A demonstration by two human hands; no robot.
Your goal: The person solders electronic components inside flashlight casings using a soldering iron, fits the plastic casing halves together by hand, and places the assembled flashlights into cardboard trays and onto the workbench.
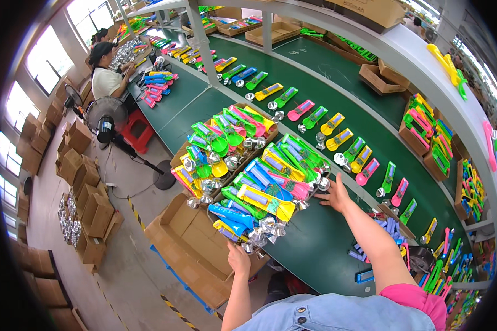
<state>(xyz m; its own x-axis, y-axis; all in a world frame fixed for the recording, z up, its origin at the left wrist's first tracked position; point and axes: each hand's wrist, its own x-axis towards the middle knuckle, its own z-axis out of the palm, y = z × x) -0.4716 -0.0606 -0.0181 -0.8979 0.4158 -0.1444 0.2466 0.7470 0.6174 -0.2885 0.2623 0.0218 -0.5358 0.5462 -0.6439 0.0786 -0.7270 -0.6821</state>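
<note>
A shallow cardboard box [209,216] is heaped with open flashlight bodies [265,201] in yellow, green, blue and pink, with purple battery cells inside. Shiny silver reflectors [258,237] hang over its near edge. My left hand [238,258] grips the near corner from below, fingers partly hidden under the box. At the opposite end, my right hand [335,194] presses against the side, thumb up and fingers spread along the edge. A second box of similar flashlight bodies [218,138] sits directly behind. Below on the left is a large cardboard carton [190,234] with its inside showing.
Flashlight bodies line the green conveyor belt [337,83] beyond a metal rail. Loose purple cells [389,227] lie right of my forearm. A fan [106,118], a red stool [136,131] and a seated person [106,77] are at the left. A white shelf [408,55] overhangs the belt.
</note>
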